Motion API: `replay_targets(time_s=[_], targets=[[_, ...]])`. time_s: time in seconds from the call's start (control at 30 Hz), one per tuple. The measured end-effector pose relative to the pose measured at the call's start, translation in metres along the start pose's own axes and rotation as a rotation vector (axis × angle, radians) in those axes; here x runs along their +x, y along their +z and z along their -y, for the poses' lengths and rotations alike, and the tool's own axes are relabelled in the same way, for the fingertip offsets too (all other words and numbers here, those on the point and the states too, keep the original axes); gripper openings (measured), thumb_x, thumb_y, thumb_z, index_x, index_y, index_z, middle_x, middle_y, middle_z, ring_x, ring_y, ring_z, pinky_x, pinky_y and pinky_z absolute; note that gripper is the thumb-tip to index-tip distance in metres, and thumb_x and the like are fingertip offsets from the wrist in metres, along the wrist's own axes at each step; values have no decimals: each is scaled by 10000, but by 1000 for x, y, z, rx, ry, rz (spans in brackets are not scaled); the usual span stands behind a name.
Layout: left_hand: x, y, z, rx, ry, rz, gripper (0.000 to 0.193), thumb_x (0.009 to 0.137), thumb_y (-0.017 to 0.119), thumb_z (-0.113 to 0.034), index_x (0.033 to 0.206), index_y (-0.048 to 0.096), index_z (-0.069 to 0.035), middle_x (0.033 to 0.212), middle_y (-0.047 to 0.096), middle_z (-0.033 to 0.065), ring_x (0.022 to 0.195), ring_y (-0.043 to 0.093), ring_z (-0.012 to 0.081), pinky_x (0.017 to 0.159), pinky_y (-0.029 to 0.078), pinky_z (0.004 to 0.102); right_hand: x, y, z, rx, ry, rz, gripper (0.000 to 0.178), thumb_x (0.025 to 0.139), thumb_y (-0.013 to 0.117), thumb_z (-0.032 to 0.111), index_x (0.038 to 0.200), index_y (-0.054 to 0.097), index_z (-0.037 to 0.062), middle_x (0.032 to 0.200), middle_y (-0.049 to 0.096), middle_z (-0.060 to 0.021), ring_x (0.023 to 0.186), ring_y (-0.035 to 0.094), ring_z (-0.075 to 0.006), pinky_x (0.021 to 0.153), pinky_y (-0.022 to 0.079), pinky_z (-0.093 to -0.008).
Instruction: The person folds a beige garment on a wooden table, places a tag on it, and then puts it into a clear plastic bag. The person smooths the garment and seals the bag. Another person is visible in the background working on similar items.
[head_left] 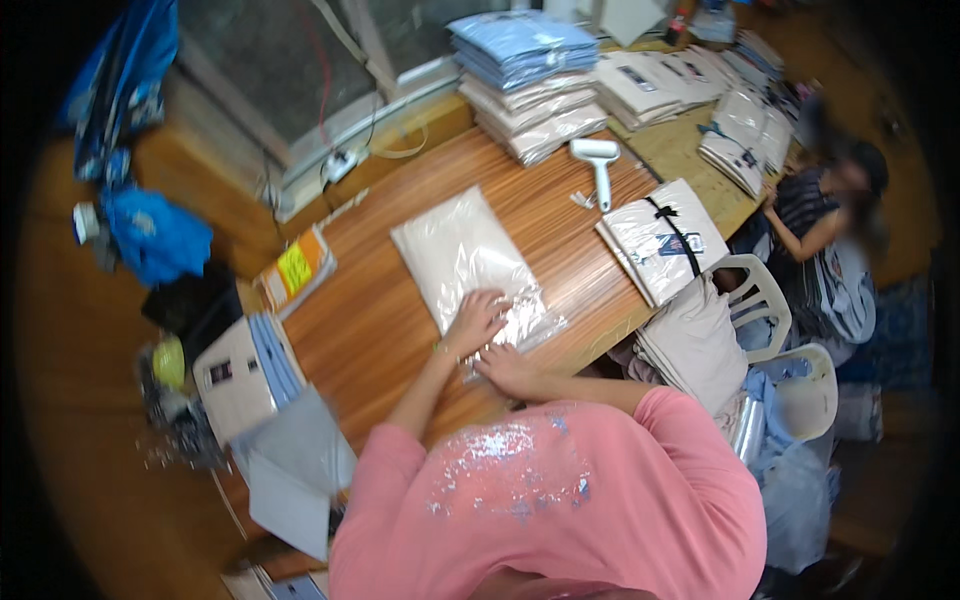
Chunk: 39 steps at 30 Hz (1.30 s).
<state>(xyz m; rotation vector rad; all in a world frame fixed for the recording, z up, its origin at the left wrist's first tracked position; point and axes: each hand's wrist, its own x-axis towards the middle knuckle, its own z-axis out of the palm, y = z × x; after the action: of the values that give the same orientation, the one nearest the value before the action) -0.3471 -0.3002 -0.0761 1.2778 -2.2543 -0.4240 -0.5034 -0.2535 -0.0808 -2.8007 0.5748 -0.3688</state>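
A flat, clear plastic bag (455, 240) with folded cream cloth inside lies on the wooden table in front of me. My left hand (474, 322) rests on the near part of the bag, its fingers stretched out over the plastic. Closer to my body, my right hand (510, 371) touches the bag's clear near end, fingers extended. Wrinkled, shiny plastic sticks out past the cloth between and beside my hands. To the right is a stack of folded cream garments (655, 235) tied with a black band.
A white lint roller (598, 170) lies beyond the bag. Behind it stand piled bagged garments, blue (520, 45) over cream. A yellow-labelled packet (295, 268) sits at the left table edge. On the right are a white plastic chair (765, 300) and a seated person (810, 215).
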Motion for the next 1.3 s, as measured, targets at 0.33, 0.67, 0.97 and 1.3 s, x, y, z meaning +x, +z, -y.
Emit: replay_targets(time_s=[0.33,0.67,0.97,1.3], targets=[[1,-7,-12,109,42,10,409,758,653,-297,1133,587,-148,1172,480,82,1101,422,286,961,329,413,13,9,1,47,-117,-128,152,766,507,162,856,603,85,828,560,-33,843,539,-198,767,422,-331],[-1,-7,-15,178,23,-9,448,736,672,-330,1145,585,-170,1159,485,88,1067,441,284,938,339,421,12,-28,-1,53,-435,-207,192,746,502,148,908,559,63,866,531,-62,849,535,-209,746,445,-335],[2,-7,-18,184,21,5,394,753,638,-266,1124,593,-144,1157,495,108,1084,442,286,950,331,417,7,-68,-5,66,-451,-92,141,781,529,190,875,557,88,892,532,-60,912,527,-214,760,435,-343],[2,-6,-15,195,14,57,444,749,610,-205,1190,564,-175,1196,459,121,1115,405,309,978,298,443,-11,-49,-48,45,-113,-24,203,818,580,281,878,590,87,952,526,-75,920,526,-236,770,430,-359]])
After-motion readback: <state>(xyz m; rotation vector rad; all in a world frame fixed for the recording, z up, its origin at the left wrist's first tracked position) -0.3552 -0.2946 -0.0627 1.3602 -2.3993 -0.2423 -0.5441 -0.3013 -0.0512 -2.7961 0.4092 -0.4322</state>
